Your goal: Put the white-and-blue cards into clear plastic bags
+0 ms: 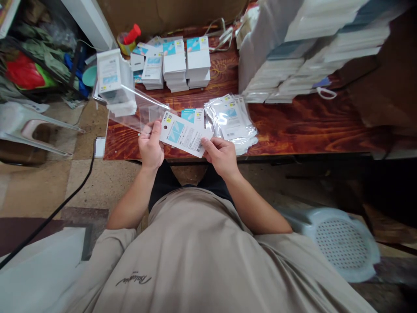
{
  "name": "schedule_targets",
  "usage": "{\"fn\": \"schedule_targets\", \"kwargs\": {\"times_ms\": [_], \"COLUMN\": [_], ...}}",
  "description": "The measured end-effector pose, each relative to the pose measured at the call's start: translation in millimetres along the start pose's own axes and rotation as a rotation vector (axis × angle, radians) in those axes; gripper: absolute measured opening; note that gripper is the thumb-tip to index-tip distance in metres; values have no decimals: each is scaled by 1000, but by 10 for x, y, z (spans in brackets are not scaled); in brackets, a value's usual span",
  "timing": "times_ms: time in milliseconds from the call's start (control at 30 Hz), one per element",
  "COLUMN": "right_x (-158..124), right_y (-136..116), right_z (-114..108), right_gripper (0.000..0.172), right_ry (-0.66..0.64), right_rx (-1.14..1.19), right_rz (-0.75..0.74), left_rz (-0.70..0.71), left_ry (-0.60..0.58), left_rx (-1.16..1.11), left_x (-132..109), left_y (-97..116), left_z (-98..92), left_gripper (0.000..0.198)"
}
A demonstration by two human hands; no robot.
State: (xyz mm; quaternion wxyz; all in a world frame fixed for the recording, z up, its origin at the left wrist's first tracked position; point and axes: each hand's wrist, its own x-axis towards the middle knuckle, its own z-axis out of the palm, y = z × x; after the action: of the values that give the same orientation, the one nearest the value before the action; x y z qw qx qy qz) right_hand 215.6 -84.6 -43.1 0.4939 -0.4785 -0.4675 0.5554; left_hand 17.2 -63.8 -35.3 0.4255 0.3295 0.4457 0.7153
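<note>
Between my two hands is a white printed card [177,132] with a blue picture and a punched hole at its left end. My left hand [151,145] pinches that end, thumb on top. The lower right end is gripped by my right hand [223,156], thumb and fingers closed on it. Clear plastic [140,104] stretches from near my left hand toward the back left; whether my left fingers also hold it, I cannot tell. Another blue-and-white card [193,116] lies just behind the held one. Right of it are cards in clear sleeves [230,117], piled near the front edge.
Card stacks [174,65] stand along the back of the red-brown table [309,126]. At the left is another stack [110,78]. Tall piles of packs [302,56] rise at the right. A tape roll [126,43] sits back left. A stool [342,243] is at lower right.
</note>
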Motion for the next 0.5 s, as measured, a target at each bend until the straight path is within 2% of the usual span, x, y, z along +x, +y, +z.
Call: {"fn": "schedule_targets", "kwargs": {"times_ms": [200, 367, 500], "right_x": [4, 59, 128], "right_y": [1, 15, -9], "right_z": [178, 293, 391], "right_gripper": [61, 57, 61], "right_ry": [61, 39, -13], "right_rx": [26, 116, 108], "right_rz": [-44, -11, -11], "left_rz": [-53, -102, -206], "left_ry": [-41, -38, -102], "left_rx": [4, 12, -6], "left_x": [-42, -128, -245], "left_y": [-7, 30, 53], "left_z": [45, 119, 189], "left_gripper": [40, 41, 36]}}
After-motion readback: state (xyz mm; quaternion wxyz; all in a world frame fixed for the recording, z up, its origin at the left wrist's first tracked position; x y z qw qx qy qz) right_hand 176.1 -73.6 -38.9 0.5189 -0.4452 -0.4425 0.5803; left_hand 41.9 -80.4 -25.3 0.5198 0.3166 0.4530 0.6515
